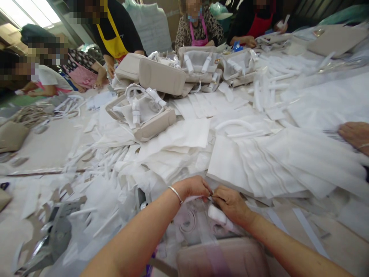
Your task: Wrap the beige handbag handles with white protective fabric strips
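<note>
My left hand [193, 187], with a silver bracelet on the wrist, and my right hand [230, 204] meet fingertip to fingertip near the table's front edge. Both pinch a small piece of white wrapping on a pale bag [221, 256] that sits just under them. A white wrapped handle [217, 215] of that bag shows below my right hand. The exact thing between the fingertips is too small to make out.
Stacks of white tissue sheets [259, 161] cover the table's middle and right. Beige handbags [144, 111] with wrapped handles lie farther back. Several people in aprons work along the far and left edges. Another person's hand [356, 134] rests at the right edge.
</note>
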A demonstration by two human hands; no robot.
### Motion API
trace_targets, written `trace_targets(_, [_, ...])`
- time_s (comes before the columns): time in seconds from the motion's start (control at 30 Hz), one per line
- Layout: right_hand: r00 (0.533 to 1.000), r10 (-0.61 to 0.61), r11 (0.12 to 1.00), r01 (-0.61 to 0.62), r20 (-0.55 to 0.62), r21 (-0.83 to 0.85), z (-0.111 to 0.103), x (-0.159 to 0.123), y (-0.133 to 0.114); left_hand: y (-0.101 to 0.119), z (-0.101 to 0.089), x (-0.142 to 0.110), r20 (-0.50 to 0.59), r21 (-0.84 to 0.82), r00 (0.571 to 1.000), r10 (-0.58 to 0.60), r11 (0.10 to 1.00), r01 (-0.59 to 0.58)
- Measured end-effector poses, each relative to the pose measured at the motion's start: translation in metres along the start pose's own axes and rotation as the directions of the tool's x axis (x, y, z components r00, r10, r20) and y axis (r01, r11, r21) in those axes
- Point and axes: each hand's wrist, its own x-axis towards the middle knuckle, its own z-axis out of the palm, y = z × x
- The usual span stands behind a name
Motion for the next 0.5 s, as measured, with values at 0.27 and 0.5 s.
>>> trace_targets(0.27, [0.967,-0.229,0.937,0.249,0.110,-0.244,-0.0003,0.0047,-0.0040,-0.0010,0.0004,0.0054,0.015,-0.008,0.999,-0.035,0.999,0.035])
trace_targets(0.5, [0.891,-0.370,0.785,0.451,0.262,-0.424,-0.0048,0.0101,-0.0108,-0.0069,0.0007,0.0097,0.032,0.054,1.000,0.000,0.999,-0.002])
